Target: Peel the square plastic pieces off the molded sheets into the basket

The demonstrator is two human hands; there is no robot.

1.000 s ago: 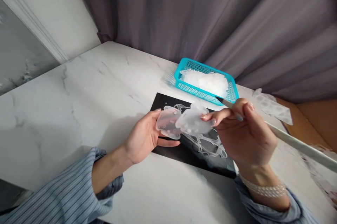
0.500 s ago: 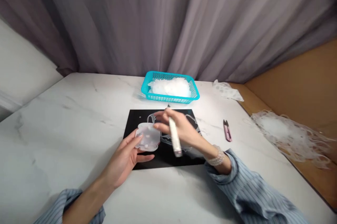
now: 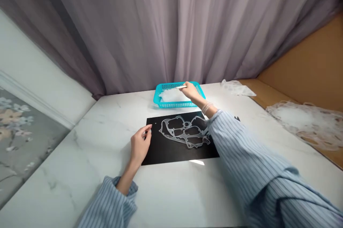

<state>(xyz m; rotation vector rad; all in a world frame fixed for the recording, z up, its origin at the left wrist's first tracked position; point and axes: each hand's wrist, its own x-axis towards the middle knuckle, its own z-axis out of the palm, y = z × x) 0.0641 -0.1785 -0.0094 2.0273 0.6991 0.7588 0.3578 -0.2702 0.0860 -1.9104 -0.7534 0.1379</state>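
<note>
My right hand (image 3: pixel 189 90) reaches over the blue basket (image 3: pixel 158 96), its fingers closed around a pale pen-shaped tool (image 3: pixel 181 86). White translucent pieces (image 3: pixel 171 95) are heaped in the basket just below it. At the left edge of the black mat (image 3: pixel 163 155), my left hand (image 3: pixel 141 144) has its fingers loosely bent and apart, with nothing visible in them. A clear, frame-like sheet of leftover plastic (image 3: pixel 184 133), with cut-out openings, lies on the mat; my right sleeve covers part of its right side.
Purple-grey curtains (image 3: pixel 160 28) hang behind the white marbled table (image 3: pixel 171 192). Tangled translucent scraps (image 3: pixel 305 121) lie on the brown surface at right. A crumpled clear bag (image 3: pixel 237 88) rests near the back right. Dark snipper tips (image 3: pixel 237 118) show past my sleeve.
My right hand has moved from the mat forward to the basket with the tool. My left hand has let go of the translucent piece, which I can no longer make out separately.
</note>
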